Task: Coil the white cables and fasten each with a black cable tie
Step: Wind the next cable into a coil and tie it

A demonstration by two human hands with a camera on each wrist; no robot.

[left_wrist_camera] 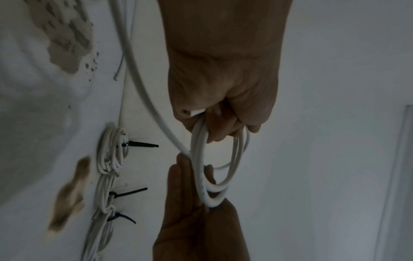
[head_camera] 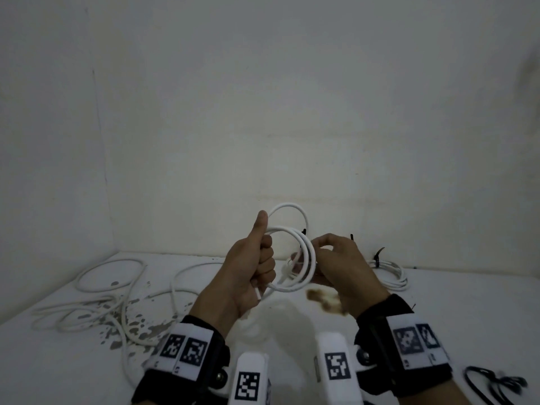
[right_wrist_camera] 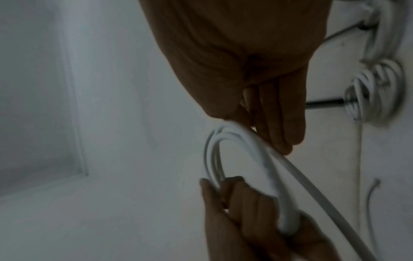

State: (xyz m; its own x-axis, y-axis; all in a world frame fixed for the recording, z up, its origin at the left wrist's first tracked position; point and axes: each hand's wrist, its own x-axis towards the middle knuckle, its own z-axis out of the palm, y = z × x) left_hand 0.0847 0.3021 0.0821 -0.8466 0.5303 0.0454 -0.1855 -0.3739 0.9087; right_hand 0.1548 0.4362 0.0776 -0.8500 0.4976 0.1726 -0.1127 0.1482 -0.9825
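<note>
Cable (head_camera: pixel 304 252) is held up off the table (head_camera: pixel 438 311) as a small coil of a few loops, between both hands. The left hand (head_camera: pixel 248 267) is closed in a fist round the left side of the coil, thumb stuck straight up, and a short white plug end (head_camera: pixel 258 294) is seen poking out just below the curled fingers (head_camera: pixel 267 263). The right hand (head_camera: pixel 342 267) is set against the opposite side: the loops are pinched between its thumb and bent fingers (right_wrist_camera: pixel 283 123), which are pressed together. From the wrist views, a loose strand (left_wrist_camera: pixel 143 88) is seen running off from the coil, just past the right fingertips, down toward the table.

Well left of the left fingers, more loose cables (head_camera: pixel 111 302) are spread over the table across some patchy stains (head_camera: pixel 140 325). Beyond the right fingers, finished coils (left_wrist_camera: pixel 109 176) are lined up by the wall (head_camera: pixel 292 112), each cinched with a tie (left_wrist_camera: pixel 138 144) with its tail sticking out. Spare ties (head_camera: pixel 493 384) are left lying well right of the right wrist. A brown stain (head_camera: pixel 324 301) is visible just under the right hand.
</note>
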